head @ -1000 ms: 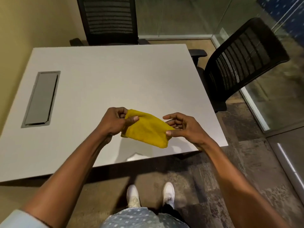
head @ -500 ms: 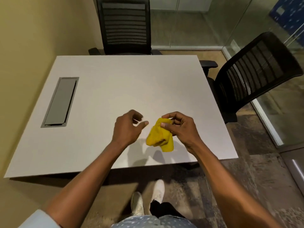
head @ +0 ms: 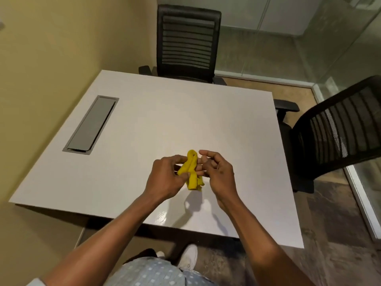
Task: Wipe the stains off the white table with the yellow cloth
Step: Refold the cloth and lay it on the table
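Note:
The yellow cloth (head: 192, 172), bunched into a narrow folded strip, hangs between both hands a little above the white table (head: 165, 124). My left hand (head: 167, 178) pinches its left side with thumb and fingers. My right hand (head: 216, 172) touches its right side with curled fingers, and the fingertips are partly hidden behind the cloth. A glossy wet-looking patch (head: 162, 216) shines on the table near its front edge, below the hands. I cannot make out any distinct stains on the surface.
A grey cable hatch (head: 90, 124) is set into the table's left part. One black mesh chair (head: 187, 42) stands at the far edge, another (head: 334, 131) at the right side. A yellow wall (head: 41, 69) runs along the left. My white shoes (head: 187, 256) show below the table edge.
The cloth went from spread between both hands to bunched in the right hand alone. Now both hands hold it as a narrow strip. The view has shifted back and up.

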Motion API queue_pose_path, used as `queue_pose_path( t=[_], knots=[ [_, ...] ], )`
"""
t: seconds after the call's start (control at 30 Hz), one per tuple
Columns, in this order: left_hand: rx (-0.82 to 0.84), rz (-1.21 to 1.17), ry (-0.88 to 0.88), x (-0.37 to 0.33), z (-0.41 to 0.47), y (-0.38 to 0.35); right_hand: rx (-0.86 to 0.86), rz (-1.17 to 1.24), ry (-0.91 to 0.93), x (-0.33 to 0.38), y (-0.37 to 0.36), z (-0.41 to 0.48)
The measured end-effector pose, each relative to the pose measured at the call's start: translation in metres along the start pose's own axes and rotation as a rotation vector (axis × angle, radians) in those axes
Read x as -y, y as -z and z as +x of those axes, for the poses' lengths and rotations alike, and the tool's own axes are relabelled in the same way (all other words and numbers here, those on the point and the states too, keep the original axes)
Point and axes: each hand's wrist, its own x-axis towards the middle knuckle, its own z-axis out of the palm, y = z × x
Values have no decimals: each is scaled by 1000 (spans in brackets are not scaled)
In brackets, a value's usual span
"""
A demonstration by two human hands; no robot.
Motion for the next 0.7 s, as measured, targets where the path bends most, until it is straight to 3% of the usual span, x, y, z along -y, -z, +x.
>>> queue_pose_path(
  t=[0.23,0.37,0.7],
  knots=[
    [-105,-231,154,8,18,11,138,-167,50,-3,-10,20],
    [-150,-283,209,21,30,22,134,-372,86,-5,-23,37],
    [-220,170,104,69,79,93,46,-663,38,7,-65,98]
  ],
)
